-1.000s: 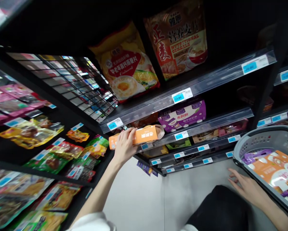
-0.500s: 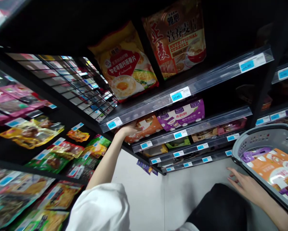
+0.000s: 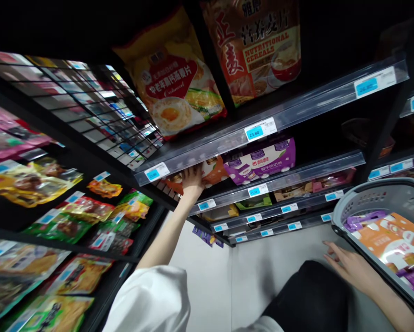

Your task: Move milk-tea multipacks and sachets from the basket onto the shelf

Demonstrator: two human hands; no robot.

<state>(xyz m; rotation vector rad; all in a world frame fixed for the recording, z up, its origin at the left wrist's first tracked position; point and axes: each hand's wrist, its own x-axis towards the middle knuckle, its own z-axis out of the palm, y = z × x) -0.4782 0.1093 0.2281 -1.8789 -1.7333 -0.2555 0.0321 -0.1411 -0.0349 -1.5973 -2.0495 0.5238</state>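
Note:
My left hand (image 3: 192,180) reaches in under a shelf edge and lies against the front of an orange carton (image 3: 215,171), fingers apart and pointing up. Part of the carton is hidden behind the hand. Right beside it on the same shelf stands a purple and white milk tea carton (image 3: 260,161). My right hand (image 3: 341,263) is low at the right, open with the fingers apart and nothing in them. Next to that forearm is a grey shopping basket (image 3: 359,198), which holds an orange box (image 3: 390,240) and purple packages.
On the shelf above stand an oatmeal bag (image 3: 174,87) and a nutritional cereal bag (image 3: 257,50). A clear price rail (image 3: 224,143) juts over my left hand. Wire mesh (image 3: 89,101) closes the shelf's side. Bagged snacks (image 3: 68,226) fill the left rack.
My left hand has turned and shifted slightly right, with its fingers now visible on the front of the orange carton. The right hand and basket have hardly moved. The view has tilted a little.

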